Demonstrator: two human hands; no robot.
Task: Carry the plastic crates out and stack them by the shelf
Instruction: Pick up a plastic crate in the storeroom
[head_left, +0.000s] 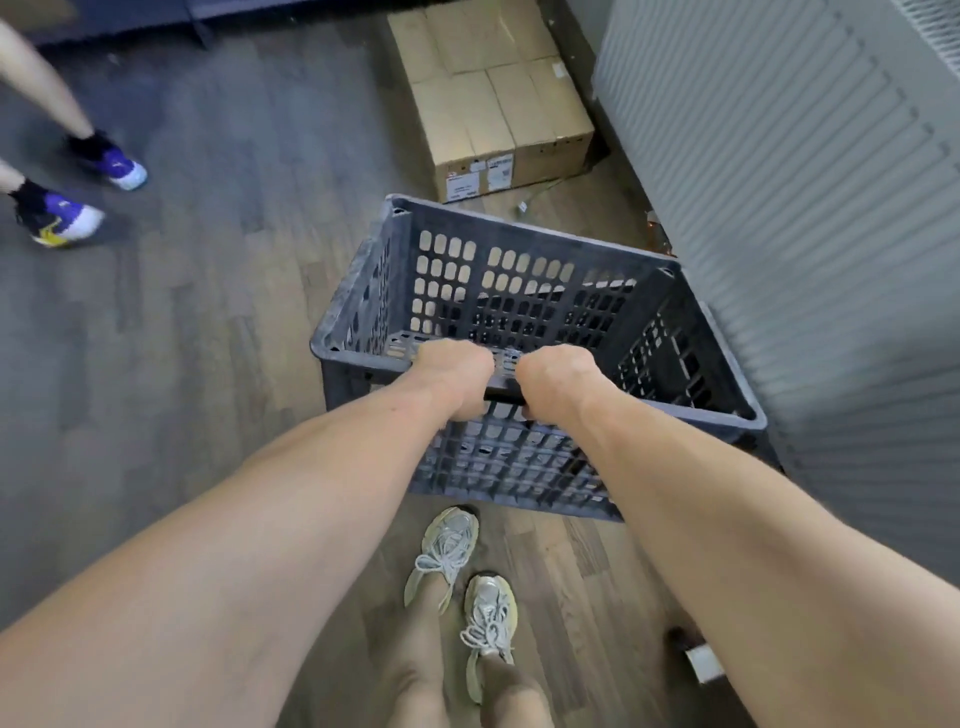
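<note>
A dark grey plastic crate (524, 291) with slotted walls hangs in front of me above the wooden floor, empty inside. My left hand (457, 376) and my right hand (556, 382) sit side by side on its near rim, both closed around the near wall's handle. The fingers curl under the rim and are hidden. The crate tilts away from me, its far corner close to the grey ribbed wall on the right.
A stack of cardboard boxes (493, 98) stands on the floor just beyond the crate. A grey ribbed panel (810, 208) runs along the right. Another person's feet in purple shoes (78, 192) stand at the left. My own sneakers (467, 587) are below the crate.
</note>
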